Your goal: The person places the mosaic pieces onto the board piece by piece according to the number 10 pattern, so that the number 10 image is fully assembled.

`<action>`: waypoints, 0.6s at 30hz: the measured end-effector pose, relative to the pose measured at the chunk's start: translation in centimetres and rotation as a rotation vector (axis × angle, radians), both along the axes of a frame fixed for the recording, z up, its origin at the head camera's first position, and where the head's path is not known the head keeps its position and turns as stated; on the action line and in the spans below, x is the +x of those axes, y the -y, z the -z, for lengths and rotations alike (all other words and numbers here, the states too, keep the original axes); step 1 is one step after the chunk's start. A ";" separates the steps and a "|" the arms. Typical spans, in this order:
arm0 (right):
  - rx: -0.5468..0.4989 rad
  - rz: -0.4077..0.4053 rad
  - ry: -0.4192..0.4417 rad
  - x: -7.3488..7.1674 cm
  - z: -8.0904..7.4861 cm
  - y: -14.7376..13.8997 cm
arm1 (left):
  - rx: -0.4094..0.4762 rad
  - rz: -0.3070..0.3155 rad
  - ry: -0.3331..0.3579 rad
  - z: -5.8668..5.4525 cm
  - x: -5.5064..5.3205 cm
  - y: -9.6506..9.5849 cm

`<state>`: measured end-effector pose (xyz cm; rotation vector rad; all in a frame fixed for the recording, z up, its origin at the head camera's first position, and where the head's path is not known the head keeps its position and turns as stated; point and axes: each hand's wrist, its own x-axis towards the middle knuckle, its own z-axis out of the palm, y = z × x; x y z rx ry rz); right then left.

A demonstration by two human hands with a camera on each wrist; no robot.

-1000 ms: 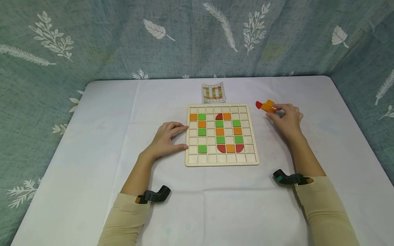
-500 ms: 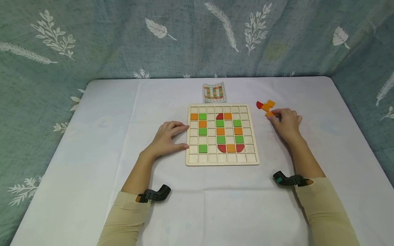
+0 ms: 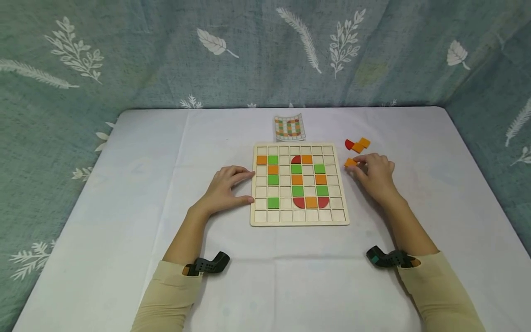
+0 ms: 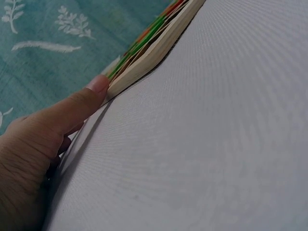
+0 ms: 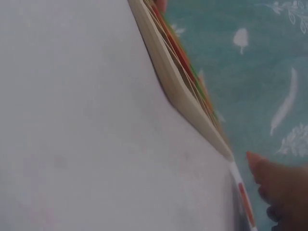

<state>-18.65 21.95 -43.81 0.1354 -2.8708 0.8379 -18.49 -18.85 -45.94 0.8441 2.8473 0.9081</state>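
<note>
The wooden grid board (image 3: pixel 261 216) lies in the middle of the table, holding green squares, orange squares and red quarter-round tiles in some of its cells. My left hand (image 3: pixel 224 189) rests beside it, thumb and index fingertips touching the left edge; in the left wrist view the thumb (image 4: pixel 77 108) meets the board's side. Just right of the board's upper right edge, my right hand (image 3: pixel 375 177) pinches an orange square tile (image 3: pixel 350 162) between thumb and fingers. The right wrist view shows that hand blurred at its right border, past the board's corner.
Behind the right hand lie loose tiles: a red quarter-round (image 3: pixel 349 144) and two orange squares (image 3: pixel 358 147). A small pattern card (image 3: pixel 289 128) with curled edges stands at the board's back edge. White cloth covers the table (image 3: pixel 257 281); a leaf-print curtain (image 3: pixel 249 69) hangs behind.
My right hand has drawn one orange tile away from the loose pile, moving left and toward me to beside the board. The left hand stays at the board's edge.
</note>
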 end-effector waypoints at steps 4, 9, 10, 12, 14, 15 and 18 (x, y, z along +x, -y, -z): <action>-0.007 -0.057 -0.042 0.5 -0.4 0.8 | -0.008 -0.005 -0.010 0.1 0.1 0.0; 0.004 -0.132 -0.052 1.0 -1.0 2.2 | -0.007 -0.005 -0.008 0.0 0.2 0.0; 0.009 -0.152 -0.053 1.0 -1.1 2.5 | -0.007 -0.004 -0.007 0.0 0.2 0.0; 0.016 -0.193 -0.054 1.2 -1.3 3.2 | -0.009 -0.004 -0.007 0.0 0.1 -0.1; 0.023 -0.233 -0.058 1.5 -1.3 3.9 | -0.004 -0.003 -0.004 -0.1 0.1 -0.1; 0.024 -0.254 -0.062 1.6 -1.4 4.3 | -0.003 -0.004 -0.004 -0.1 0.1 -0.1; 0.024 -0.309 -0.096 1.9 -1.5 5.5 | 0.002 -0.005 -0.002 -0.2 0.0 -0.1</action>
